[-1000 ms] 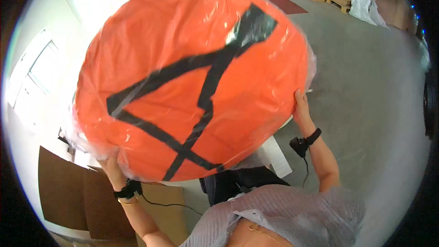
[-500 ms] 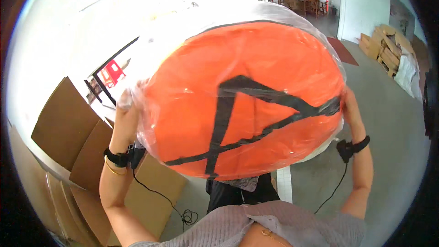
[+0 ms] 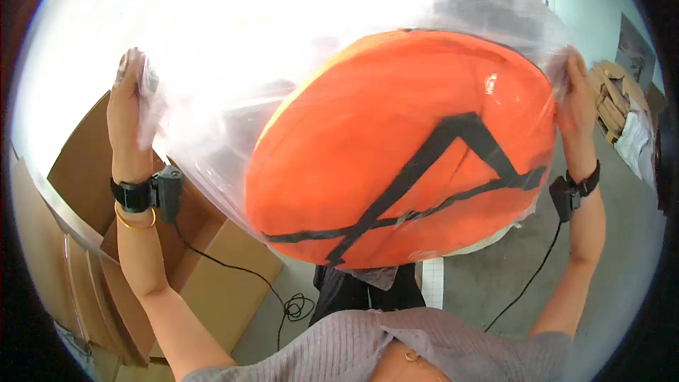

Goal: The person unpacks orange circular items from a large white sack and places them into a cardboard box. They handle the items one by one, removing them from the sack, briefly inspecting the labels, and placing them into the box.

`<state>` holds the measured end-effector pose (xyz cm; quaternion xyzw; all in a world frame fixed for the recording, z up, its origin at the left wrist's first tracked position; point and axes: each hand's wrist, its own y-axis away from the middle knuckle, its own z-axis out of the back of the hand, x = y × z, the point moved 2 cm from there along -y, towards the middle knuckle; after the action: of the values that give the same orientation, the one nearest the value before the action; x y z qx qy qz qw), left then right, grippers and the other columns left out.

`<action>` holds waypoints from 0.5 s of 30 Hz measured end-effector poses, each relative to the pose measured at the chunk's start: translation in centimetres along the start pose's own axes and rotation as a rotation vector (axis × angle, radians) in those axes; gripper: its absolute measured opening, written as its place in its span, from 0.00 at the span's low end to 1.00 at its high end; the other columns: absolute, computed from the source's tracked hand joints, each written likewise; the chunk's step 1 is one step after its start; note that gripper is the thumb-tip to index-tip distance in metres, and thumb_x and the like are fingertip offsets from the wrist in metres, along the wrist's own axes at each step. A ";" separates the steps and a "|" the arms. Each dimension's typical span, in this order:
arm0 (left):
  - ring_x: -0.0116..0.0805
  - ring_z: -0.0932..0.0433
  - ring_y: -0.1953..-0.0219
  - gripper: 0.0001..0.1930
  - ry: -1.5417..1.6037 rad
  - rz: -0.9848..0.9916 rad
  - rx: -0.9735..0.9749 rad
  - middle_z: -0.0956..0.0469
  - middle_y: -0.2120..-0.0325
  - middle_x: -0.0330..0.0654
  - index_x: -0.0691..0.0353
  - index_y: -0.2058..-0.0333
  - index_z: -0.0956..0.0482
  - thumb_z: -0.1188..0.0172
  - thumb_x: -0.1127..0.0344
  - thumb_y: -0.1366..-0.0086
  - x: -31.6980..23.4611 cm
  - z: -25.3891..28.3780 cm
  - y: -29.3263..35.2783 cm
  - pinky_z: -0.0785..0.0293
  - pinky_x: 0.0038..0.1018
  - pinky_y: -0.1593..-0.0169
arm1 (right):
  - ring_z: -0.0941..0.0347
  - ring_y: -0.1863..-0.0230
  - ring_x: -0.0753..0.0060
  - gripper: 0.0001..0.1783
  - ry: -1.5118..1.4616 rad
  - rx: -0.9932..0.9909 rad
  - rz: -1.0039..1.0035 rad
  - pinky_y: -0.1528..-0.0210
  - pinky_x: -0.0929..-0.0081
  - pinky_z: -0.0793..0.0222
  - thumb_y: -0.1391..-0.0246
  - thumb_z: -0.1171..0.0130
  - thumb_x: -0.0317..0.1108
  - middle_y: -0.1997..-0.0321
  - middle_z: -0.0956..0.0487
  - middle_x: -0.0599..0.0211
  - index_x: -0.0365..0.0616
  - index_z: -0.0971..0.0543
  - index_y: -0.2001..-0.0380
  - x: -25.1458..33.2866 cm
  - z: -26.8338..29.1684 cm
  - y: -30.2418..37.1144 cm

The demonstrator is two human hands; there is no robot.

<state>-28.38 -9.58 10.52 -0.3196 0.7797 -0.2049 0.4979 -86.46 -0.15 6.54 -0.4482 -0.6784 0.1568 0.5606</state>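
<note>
L hand (image 3: 127, 99) now farther off orange disc (image 3: 353, 163) — clear bag (image 3: 209, 159) spread wider, gripped by it & R hand (image 3: 578, 95).

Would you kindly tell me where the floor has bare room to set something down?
Grey floor shows bare between the white strip, the bagged orange package and the right wrist's cable, and again to the right of the right forearm, below the cardboard pile. The lower left is crowded with an open cardboard box and a looped cable.
</note>
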 end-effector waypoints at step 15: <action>0.35 0.29 0.54 0.19 -0.501 -0.067 0.193 0.30 0.54 0.47 0.66 0.48 0.38 0.56 0.62 0.34 1.2 10.5 4.9 0.29 0.29 0.53 | 0.31 0.58 0.72 0.27 0.985 0.390 0.145 0.52 0.72 0.38 0.56 0.40 0.44 0.59 0.24 0.65 0.38 0.28 0.55 3.4 -5.4 5.1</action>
<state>-20.69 -6.91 2.22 -0.3372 0.5980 -0.2093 0.6964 -79.27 3.73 6.80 -0.4017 -0.2604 0.0893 0.8734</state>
